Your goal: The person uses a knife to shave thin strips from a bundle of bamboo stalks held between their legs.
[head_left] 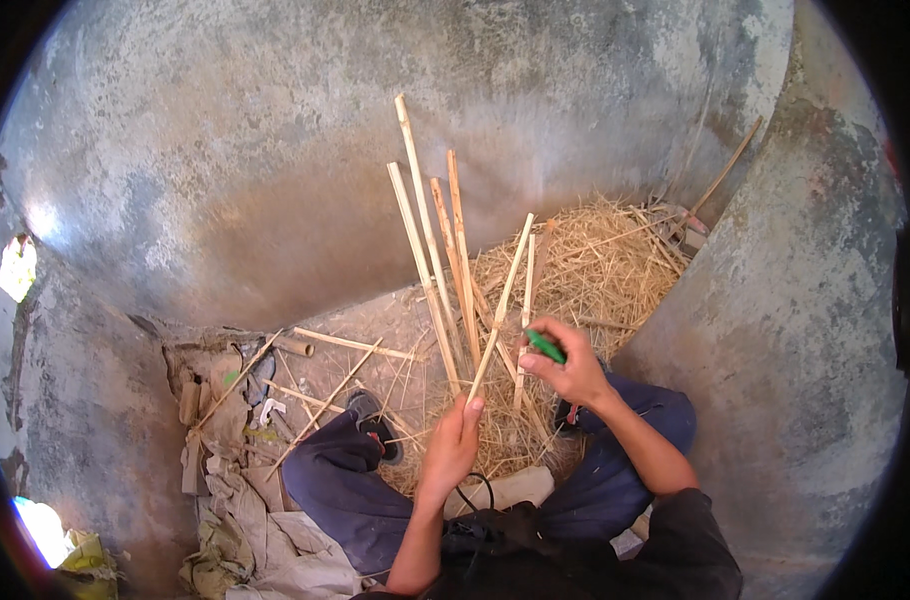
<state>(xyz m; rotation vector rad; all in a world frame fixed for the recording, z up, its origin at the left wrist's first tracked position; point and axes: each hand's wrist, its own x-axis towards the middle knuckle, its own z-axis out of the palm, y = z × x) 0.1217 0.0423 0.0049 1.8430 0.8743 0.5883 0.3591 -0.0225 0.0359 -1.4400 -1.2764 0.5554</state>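
Note:
My left hand (451, 446) is closed round the lower end of a pale split-bamboo strip (502, 310), which slants up and to the right. My right hand (567, 368) is closed on a small green-handled tool (546, 346); its working end cannot be made out. Just left of the right fingers stands another pale strip (528, 285), partly covered by them; whether they touch it I cannot tell. Several more strips (415, 235) lean upright against the wall in front of me, two of them reddish-brown (461, 235).
Behind the strips lies a heap of straw-like shavings (600, 265) in the corner. Stained plaster walls (305, 130) close in on the front and sides. Loose sticks (350, 343), a short bamboo tube (295, 346) and crumpled sacking (275, 540) lie at left. My bent legs (340, 485) flank the work.

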